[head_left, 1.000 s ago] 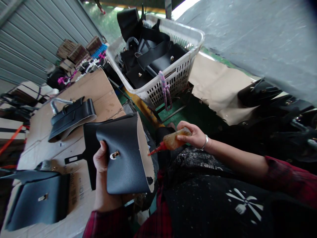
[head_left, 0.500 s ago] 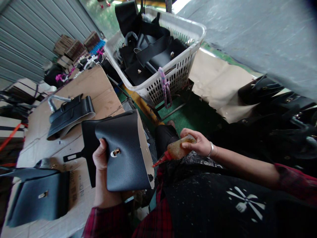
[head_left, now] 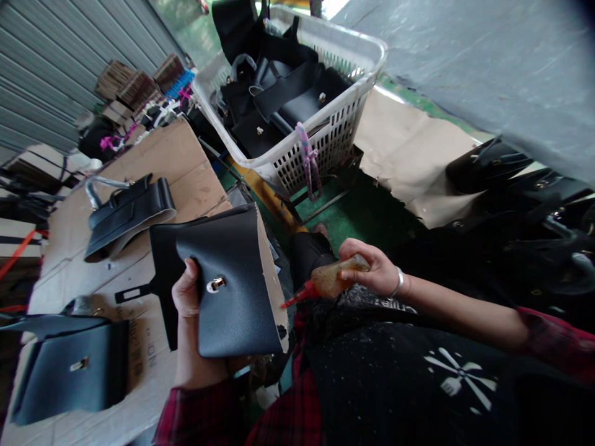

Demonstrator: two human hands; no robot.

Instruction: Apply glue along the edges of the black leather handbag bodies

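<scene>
Green floor (head_left: 332,214), black bag (head_left: 242,310) between hands (head_left: 186,290)

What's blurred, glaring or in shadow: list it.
Head view: white glare at the top edge, above the basket; head view: dark bags at picture right sink into shadow; head view: brown stacks at upper left look soft, the held bag sharper.

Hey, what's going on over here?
A person's left hand holds a black leather-like bag piece with a metal clasp. The right hand grips a yellowish squeeze bottle, its red nozzle at the piece's pale edge. Two black bags rest on brown cardboard nearby.
</scene>
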